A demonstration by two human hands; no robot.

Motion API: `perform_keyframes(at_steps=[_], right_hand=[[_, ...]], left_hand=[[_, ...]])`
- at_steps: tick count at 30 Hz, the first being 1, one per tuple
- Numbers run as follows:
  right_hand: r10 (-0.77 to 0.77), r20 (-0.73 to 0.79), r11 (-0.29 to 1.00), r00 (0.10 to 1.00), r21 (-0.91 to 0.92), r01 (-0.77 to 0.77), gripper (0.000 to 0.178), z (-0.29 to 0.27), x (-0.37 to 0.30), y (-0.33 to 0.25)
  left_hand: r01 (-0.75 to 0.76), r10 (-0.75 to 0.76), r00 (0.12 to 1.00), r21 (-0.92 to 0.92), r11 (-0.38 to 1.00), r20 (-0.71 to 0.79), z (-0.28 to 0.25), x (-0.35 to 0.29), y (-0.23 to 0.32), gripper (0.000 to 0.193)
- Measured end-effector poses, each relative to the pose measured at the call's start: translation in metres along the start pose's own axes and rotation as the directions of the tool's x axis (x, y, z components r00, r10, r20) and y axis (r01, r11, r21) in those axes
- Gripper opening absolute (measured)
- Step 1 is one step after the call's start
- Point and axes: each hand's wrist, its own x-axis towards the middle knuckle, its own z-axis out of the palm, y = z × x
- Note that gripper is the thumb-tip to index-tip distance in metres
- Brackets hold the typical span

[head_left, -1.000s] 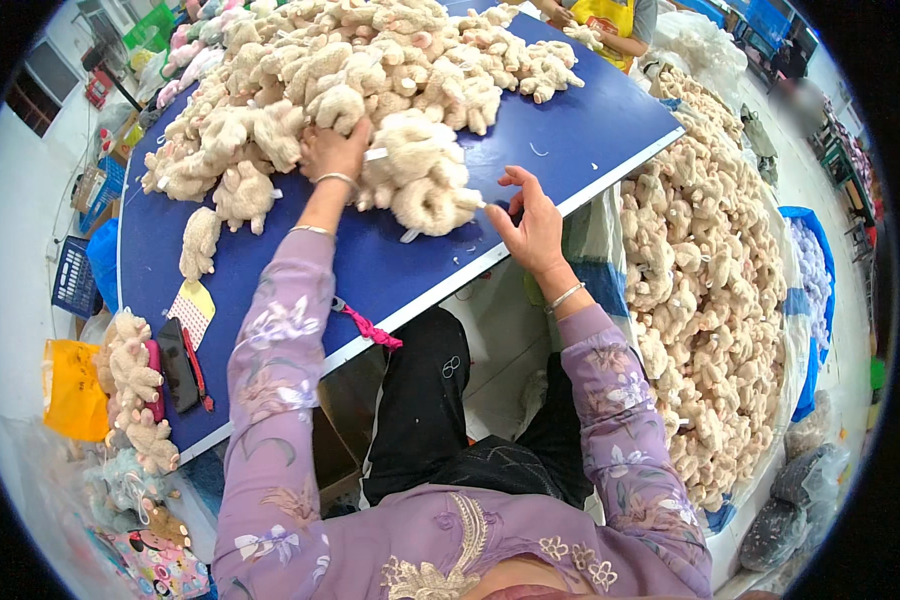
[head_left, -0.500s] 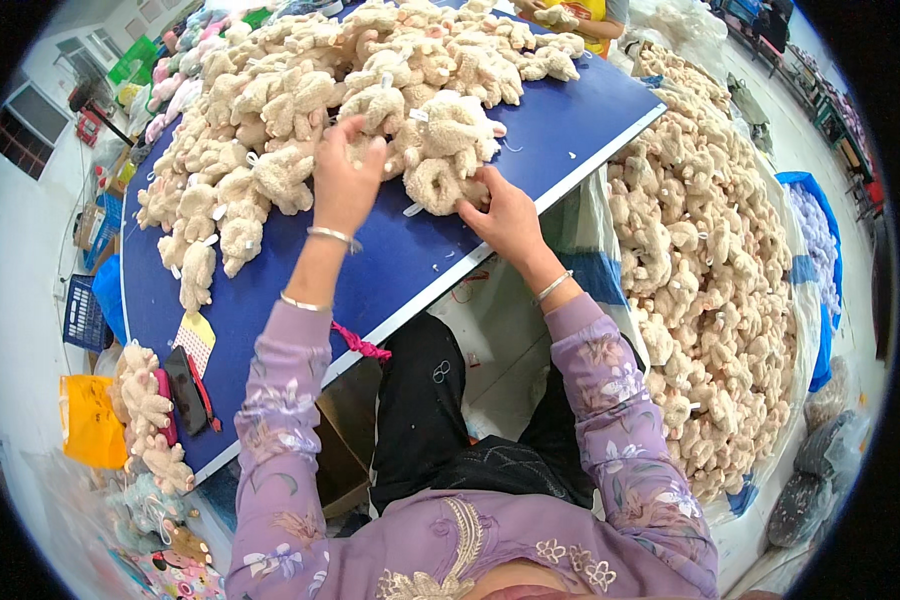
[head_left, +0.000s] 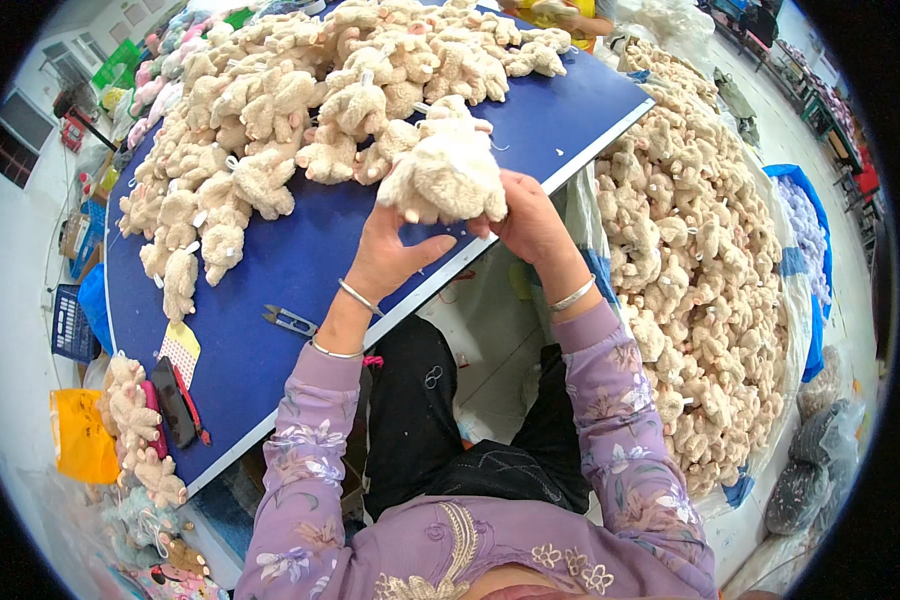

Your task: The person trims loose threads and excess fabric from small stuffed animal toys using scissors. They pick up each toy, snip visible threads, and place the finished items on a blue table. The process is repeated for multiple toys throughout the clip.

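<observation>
Between my two hands, over the near edge of the blue table, I hold a cream plush toy raised off the surface. My left hand grips it from below on its left, thumb stretched out to the side. On the right side, my right hand has its fingers curled round the toy's edge. Just beyond lies a big pile of similar cream plush toys, some with small white tags. Thread snips rest on the table by my left wrist.
Right of the table stands a large sack full of cream plush toys. A dark phone and a yellow-and-white card lie at the table's left. Another person's hand shows at the far side. A blue crate stands at left.
My left hand has come down and right from the pile to the toy at my right hand. Both hands now lift and turn that toy. The snips have come into sight.
</observation>
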Motion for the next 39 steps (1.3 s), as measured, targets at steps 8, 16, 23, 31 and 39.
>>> perform_keyframes(at_steps=[8,16,23,31,39], right_hand=[[0.112,-0.088,0.893,0.990,-0.428,-0.139,0.025,0.015,0.000,0.007],[0.268,-0.160,0.655,0.950,-0.693,-0.301,0.037,0.023,0.000,0.011],[0.054,-0.147,0.840,0.988,-0.529,-0.124,0.040,0.019,-0.002,0.007],[-0.188,-0.074,0.856,0.979,-0.501,0.126,0.024,0.019,0.002,0.018],[-0.409,-0.048,0.655,0.911,-0.711,0.256,0.025,0.021,0.002,0.023]], left_hand=[[0.200,-0.220,0.975,-0.451,0.870,0.009,-0.017,0.003,0.003,0.033],[0.088,-0.369,0.877,-0.653,0.752,-0.307,-0.017,0.009,0.013,0.025],[0.078,-0.343,0.899,-0.673,0.736,-0.271,-0.008,0.012,0.012,0.026],[0.212,-0.424,0.901,-0.759,0.616,-0.092,-0.005,0.008,0.014,0.024],[0.364,-0.458,0.889,-0.658,0.659,0.033,0.003,0.006,0.013,0.031]])
